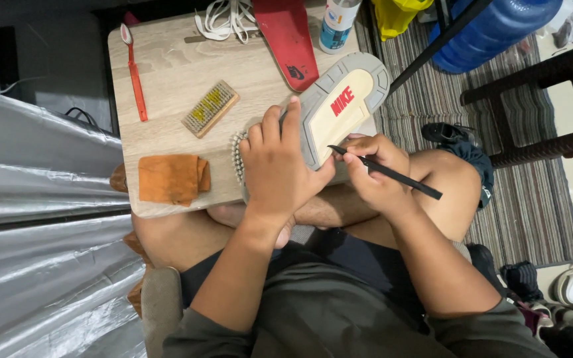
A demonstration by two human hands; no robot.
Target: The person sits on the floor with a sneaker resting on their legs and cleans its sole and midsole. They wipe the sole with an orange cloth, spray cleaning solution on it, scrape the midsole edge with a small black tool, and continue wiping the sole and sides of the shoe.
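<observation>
**Shoe, sole up, under the pick**

Shoe (339,109) lies sole up at the near edge of the wooden surface (167,73), heel end toward me, toe end pointing away. Sole is cream in the middle with a grey rim and a red mark.

My left hand (280,166) is closed over the heel end of the shoe, fingers wrapped on top of the sole, thumb at the side. My right hand (376,172) is just right of the shoe, fingers pinched shut on a thin black pick (386,171). Tip of the pick touches the cream part of the sole; the shaft runs out past my hand to the right.

Left of the shoe on the surface: a small wooden brush (211,108) with pale bristles, beyond it a red toothbrush (135,73). An orange cloth (172,178) sits folded, left of the shoe's heel end. Beyond the shoe: a red insole (290,40), white laces (223,18), a white bottle (336,25).
</observation>
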